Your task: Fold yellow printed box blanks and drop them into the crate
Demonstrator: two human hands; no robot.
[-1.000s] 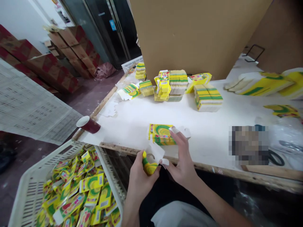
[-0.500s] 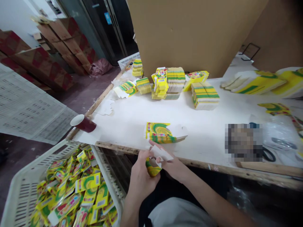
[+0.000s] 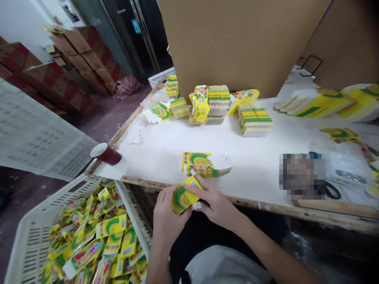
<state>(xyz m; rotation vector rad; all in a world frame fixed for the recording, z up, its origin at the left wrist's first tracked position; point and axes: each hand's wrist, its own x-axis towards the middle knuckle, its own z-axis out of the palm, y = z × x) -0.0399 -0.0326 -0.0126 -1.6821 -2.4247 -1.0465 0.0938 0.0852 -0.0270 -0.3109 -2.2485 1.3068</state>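
Both hands hold one small yellow and green carton (image 3: 184, 196) just below the table's front edge. My left hand (image 3: 166, 213) wraps round its left side. My right hand (image 3: 214, 203) presses fingers on its top and right end. Right behind them, a short pile of flat yellow carton blanks (image 3: 201, 164) lies on the white table (image 3: 166, 146), some with white flaps showing.
A white slotted crate (image 3: 29, 240) at lower left holds many folded cartons. A dark red cup (image 3: 106, 154) lies on the table's left corner. Stacks of blanks (image 3: 254, 120) stand further back before a tall cardboard sheet (image 3: 237, 43). Scissors (image 3: 331, 189) lie at right.
The white flaps of the carton have been folded in; it now shows a closed yellow and green face. My right hand moved from the pile of blanks down onto the carton.
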